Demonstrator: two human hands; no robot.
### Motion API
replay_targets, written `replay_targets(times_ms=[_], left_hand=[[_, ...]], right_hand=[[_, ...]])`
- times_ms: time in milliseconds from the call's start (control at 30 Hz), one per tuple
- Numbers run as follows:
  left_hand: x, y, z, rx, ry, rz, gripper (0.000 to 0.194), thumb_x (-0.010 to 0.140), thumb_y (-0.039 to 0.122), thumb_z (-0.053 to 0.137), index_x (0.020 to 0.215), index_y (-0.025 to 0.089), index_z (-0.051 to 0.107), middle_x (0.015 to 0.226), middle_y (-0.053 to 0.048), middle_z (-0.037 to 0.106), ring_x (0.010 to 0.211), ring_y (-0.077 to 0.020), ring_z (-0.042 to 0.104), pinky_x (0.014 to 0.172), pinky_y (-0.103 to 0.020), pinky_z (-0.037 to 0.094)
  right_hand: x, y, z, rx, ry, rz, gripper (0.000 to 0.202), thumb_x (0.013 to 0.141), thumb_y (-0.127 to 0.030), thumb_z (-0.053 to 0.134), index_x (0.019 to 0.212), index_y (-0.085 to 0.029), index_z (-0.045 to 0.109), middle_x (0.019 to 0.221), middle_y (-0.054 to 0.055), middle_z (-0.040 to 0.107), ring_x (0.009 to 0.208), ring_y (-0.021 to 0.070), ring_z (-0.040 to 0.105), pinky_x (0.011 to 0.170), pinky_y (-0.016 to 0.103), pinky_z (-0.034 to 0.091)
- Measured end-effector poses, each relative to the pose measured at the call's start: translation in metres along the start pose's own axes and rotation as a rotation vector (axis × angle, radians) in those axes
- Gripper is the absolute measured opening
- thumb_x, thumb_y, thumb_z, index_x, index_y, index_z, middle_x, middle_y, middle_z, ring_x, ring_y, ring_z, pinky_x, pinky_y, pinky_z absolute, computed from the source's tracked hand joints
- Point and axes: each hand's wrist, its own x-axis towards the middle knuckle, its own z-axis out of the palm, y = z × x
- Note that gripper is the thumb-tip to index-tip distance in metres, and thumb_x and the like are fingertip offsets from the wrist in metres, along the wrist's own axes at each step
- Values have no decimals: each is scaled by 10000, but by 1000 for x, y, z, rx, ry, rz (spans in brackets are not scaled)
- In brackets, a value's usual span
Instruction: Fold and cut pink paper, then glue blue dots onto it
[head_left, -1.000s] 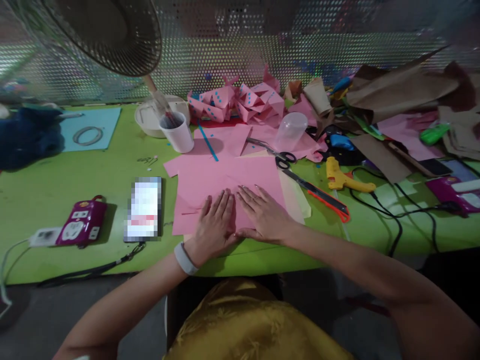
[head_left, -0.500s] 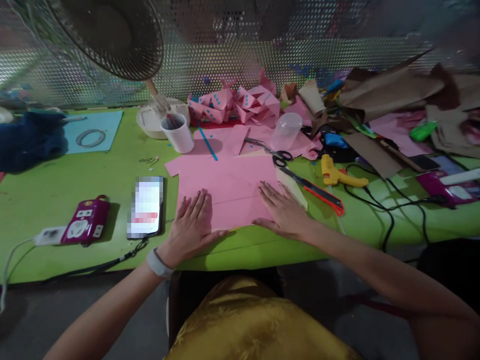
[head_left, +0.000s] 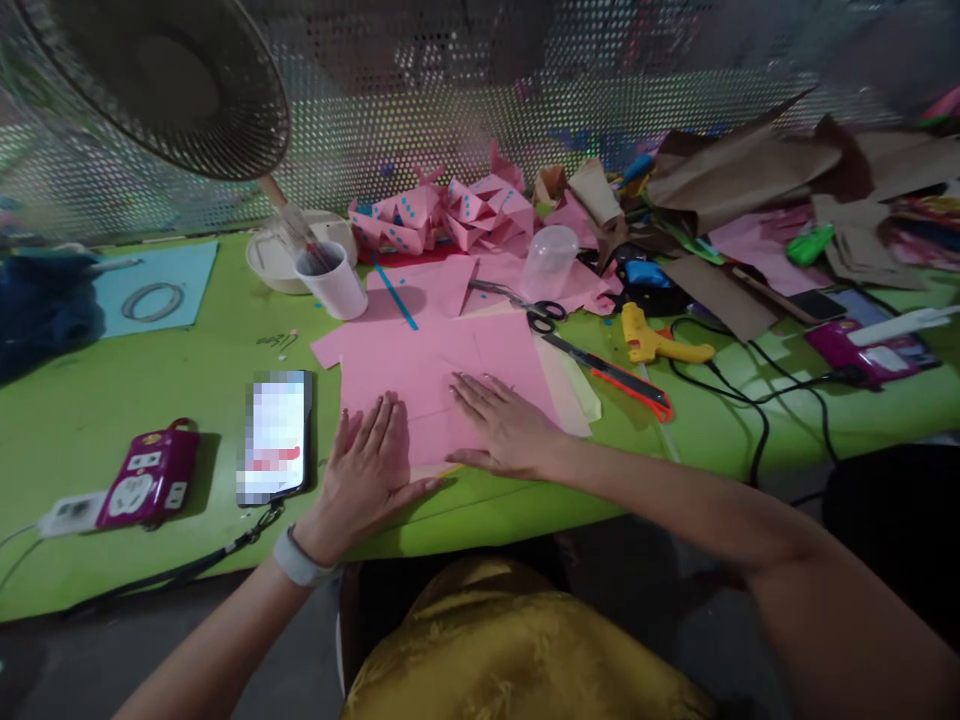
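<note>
From my remote view, the left hand (head_left: 367, 470) lies palm down on the near left part of the pink sheet (head_left: 442, 360), fingers extended and close together, pointing away from the body, thumb stretched out to the right along the near edge. The wrist carries a pale band (head_left: 298, 558). The right hand (head_left: 506, 425) is also palm down, on the sheet's right half, fingers straight and angled up and leftward, thumb pointing left; its forearm comes in from the lower right. Both hands are released, gripping nothing. The sheet sits flat on the green table (head_left: 247, 310), between the phone (head_left: 276, 435) and the cutter knife (head_left: 611, 375); a crease line shows between the hands. Farther back, the white cup (head_left: 335, 280) stands upright with slender items inside, which I cannot identify. The clear plastic cup (head_left: 551, 262) stands beyond the scissors (head_left: 525, 303); I cannot tell whether it holds anything. Behind lie folded pink paper shapes (head_left: 450, 215) with blue dots.
</note>
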Motion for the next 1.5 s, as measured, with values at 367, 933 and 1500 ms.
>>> replay_targets(times_ms=[367, 933, 1500], left_hand=[[-3, -18, -43, -34, 1, -152, 844, 885, 692, 368, 1476, 92, 304, 1494, -217, 388, 1399, -358, 331, 1108, -534, 295], [96, -22, -8, -1076, -660, -629, 279, 691, 397, 770, 713, 154, 635, 582, -27, 676, 531, -160, 639, 564, -291, 515], [66, -56, -37, -764, -725, -659, 519, 610, 625, 760, 461, 166, 570, 414, -40, 583, 356, -114, 508, 396, -229, 378]], right_hand=[[-35, 39, -35, -18, 94, 209, 721, 944, -597, 357, 1366, -25, 476, 1445, 239, 454, 1360, 343, 395, 1107, 503, 298], [66, 42, -35, 842, -548, 430, 353, 744, -374, 774, 596, -161, 535, 420, -28, 565, 407, 138, 601, 462, 248, 531], [28, 96, -42, 704, -562, 559, 382, 712, -423, 791, 535, -166, 570, 426, -23, 581, 417, 121, 572, 470, 237, 476]])
